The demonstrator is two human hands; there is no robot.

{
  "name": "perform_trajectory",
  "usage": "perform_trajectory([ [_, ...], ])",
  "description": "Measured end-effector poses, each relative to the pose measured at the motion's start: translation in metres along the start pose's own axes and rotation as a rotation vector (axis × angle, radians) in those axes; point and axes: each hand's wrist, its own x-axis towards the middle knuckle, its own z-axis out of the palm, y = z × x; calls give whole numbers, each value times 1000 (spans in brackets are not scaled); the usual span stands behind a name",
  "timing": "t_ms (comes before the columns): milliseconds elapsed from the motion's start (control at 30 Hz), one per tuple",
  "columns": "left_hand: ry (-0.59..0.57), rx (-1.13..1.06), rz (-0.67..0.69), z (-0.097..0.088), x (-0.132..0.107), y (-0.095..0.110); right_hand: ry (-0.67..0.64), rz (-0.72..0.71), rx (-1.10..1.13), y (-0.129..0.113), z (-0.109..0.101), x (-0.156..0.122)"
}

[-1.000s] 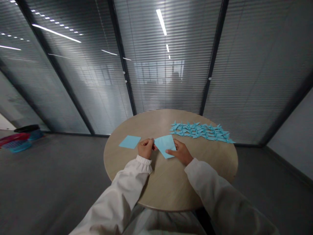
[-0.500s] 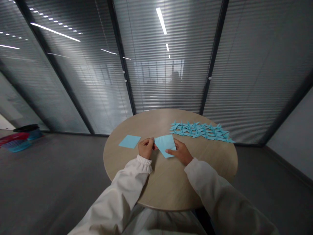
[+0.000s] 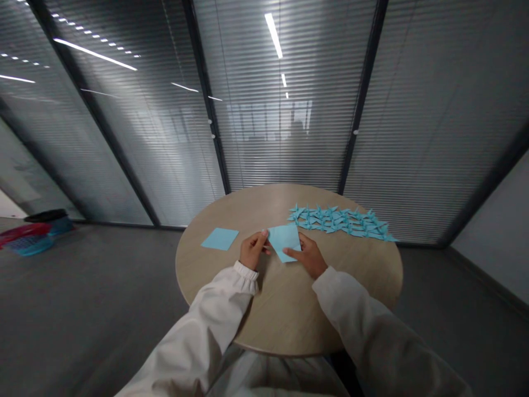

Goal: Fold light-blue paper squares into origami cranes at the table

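A light blue square of origami paper point(image 3: 285, 240) is held up over the round table. My right hand point(image 3: 309, 255) grips its right side, thumb on the face and the fingers behind. At the paper's upper left corner, my left hand point(image 3: 253, 249) pinches the edge between thumb and fingertips; the other fingers are curled. Left of that hand, a flat blue paper sheet point(image 3: 220, 239) lies on the wood. Rows of several folded blue paper cranes point(image 3: 339, 219) cover the table's far right part.
The round wooden table point(image 3: 285, 320) reaches close to my body. Behind it stands a glass partition with blinds point(image 3: 285, 154) and dark frames. On the floor at far left are a red and blue basket point(image 3: 28, 240) and a dark-rimmed blue bin point(image 3: 55, 221).
The held paper has moved slightly up and to the right and is turned a little. My left hand has shifted right with it, its thumb now at the corner.
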Motion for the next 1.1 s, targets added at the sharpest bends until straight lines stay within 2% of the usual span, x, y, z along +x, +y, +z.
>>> perform_trajectory([
  [233, -36, 20, -33, 1, -1, 3, 15, 9, -17, 1, 0, 1],
  [467, -180, 81, -62, 4, -3, -3, 53, 6, -34, 1, -1, 1],
  [733, -203, 159, -35, 4, -4, -8, 64, -20, -29, 0, -2, 1],
  [867, -160, 236, -56, 4, -5, -7, 40, -34, -39, 0, -2, 1],
  [1100, -146, 200, -32, 5, -5, -3, 48, -6, -38, -1, 0, 1],
])
